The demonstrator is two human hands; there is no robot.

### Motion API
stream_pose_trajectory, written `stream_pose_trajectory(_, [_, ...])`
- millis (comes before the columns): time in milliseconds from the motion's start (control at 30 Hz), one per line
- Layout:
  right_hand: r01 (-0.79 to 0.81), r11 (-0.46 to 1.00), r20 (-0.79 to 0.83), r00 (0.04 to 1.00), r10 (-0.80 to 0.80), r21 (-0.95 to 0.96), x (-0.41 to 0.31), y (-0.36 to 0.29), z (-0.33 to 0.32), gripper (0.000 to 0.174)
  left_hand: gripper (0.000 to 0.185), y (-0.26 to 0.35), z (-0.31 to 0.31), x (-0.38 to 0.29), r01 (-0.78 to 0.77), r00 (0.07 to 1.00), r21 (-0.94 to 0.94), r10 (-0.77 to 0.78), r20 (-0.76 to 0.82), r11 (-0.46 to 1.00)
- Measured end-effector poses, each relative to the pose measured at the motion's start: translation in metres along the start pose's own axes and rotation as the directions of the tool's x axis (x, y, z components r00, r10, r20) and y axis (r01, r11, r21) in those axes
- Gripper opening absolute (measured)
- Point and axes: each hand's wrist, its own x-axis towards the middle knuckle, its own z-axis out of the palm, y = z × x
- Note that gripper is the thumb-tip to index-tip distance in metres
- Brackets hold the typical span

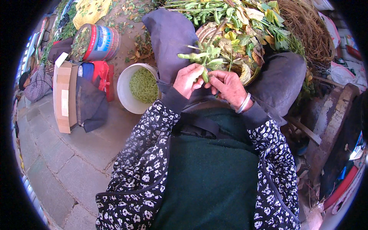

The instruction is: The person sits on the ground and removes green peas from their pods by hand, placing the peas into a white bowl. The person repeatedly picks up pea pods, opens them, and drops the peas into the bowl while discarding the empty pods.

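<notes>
Both hands meet above my lap, around one green soybean pod (205, 76). My left hand (188, 80) pinches the pod between thumb and fingers. My right hand (227, 86), with a white bangle (244, 102) at the wrist, has its thumb and forefinger closed near the pod's other side; whether it grips the pod itself is hidden. Just beyond my fingers, a cluster of soybean pods on a stem (211, 53) lies over a round basket (205, 31) filled with yellowed leaves (233, 47). Left of my knee, a white bucket (126, 97) holds shelled green beans (143, 85).
More soybean plants with pods (201, 13) lie beyond the basket, beside dry brown stalks (304, 28). A cardboard box (63, 100) and a red-and-blue pail (99, 43) stand at left. A worn wooden frame (330, 129) is close on my right.
</notes>
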Motion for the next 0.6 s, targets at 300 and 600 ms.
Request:
stream_pose_trajectory(300, [-0.002, 0.999, -0.062, 0.998, 0.005, 0.049, -0.001, -0.001, 0.002, 0.016, 0.020, 0.003, -0.008, -0.004, -0.081, 0.996, 0.322, 0.068, 0.051, 0.943])
stream_pose_trajectory(600, [0.167, 0.983, -0.402, 0.897, -0.182, -0.073, 0.014, 0.005, -0.007, 0.018, 0.013, -0.003, 0.001, 0.001, 0.050, 0.991, 0.038, -0.054, 0.122, 0.998])
